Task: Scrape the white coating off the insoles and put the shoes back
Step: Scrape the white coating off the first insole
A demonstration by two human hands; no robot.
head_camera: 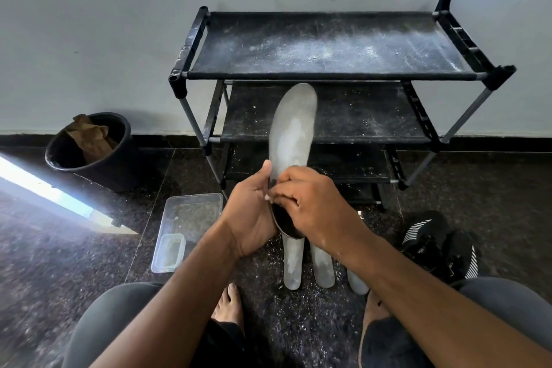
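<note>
A long grey insole (291, 131) with whitish film stands upright in front of the shoe rack. My left hand (254, 212) grips its lower left edge, thumb up along the side. My right hand (310, 203) lies over the insole's lower part with curled fingers, and a speck of white sits at the fingertips; whether it holds a tool is hidden. The heel end below my hands is dark. Three more grey insoles (294, 263) lie on the floor under my hands. A pair of black sneakers (439, 245) with white stripes sits at the right.
An empty black shoe rack (328, 48) dusted with white powder stands against the wall. A black bucket (89, 149) holding brown cloth sits at the left. A clear plastic tray (191, 224) lies on the dark floor near my left arm. My knees and bare feet fill the bottom.
</note>
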